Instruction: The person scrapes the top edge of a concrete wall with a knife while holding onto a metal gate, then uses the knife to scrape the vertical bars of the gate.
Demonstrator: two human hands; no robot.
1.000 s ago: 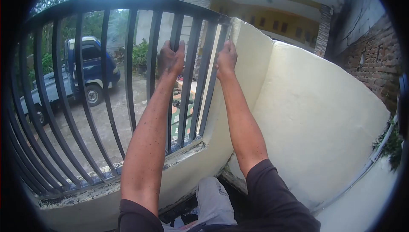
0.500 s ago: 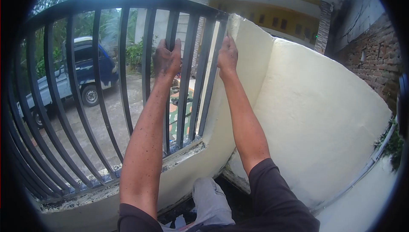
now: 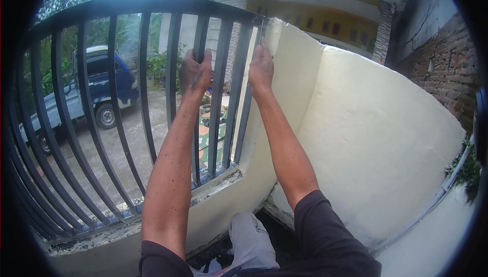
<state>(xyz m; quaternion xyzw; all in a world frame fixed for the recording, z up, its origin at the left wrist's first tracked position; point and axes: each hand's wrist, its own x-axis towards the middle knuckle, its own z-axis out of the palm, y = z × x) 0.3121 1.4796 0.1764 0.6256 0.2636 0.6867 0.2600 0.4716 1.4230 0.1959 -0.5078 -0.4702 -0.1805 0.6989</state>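
My left hand (image 3: 195, 75) is wrapped round an upright bar (image 3: 202, 35) of the black metal fence (image 3: 142, 3), with dark smudges on its skin. My right hand (image 3: 261, 71) is at the fence's last bar (image 3: 244, 124), beside the cream wall (image 3: 290, 58). Its fingers point upward and are pressed together. A thin line shows just above the fingertips, too fine to name, and the palm side is hidden. Both arms reach forward at about the same height.
The bars stand on a low wall with a rough, speckled ledge (image 3: 216, 188). Another cream wall (image 3: 381, 140) rises close on my right, with a pipe (image 3: 442, 193) along it. Beyond the fence are a blue and white pickup truck (image 3: 104, 84) and a patterned floor (image 3: 206, 142).
My right hand has shifted slightly left and down, close along the last bar. My left hand keeps its grip on the same bar. The whole view has shifted a little.
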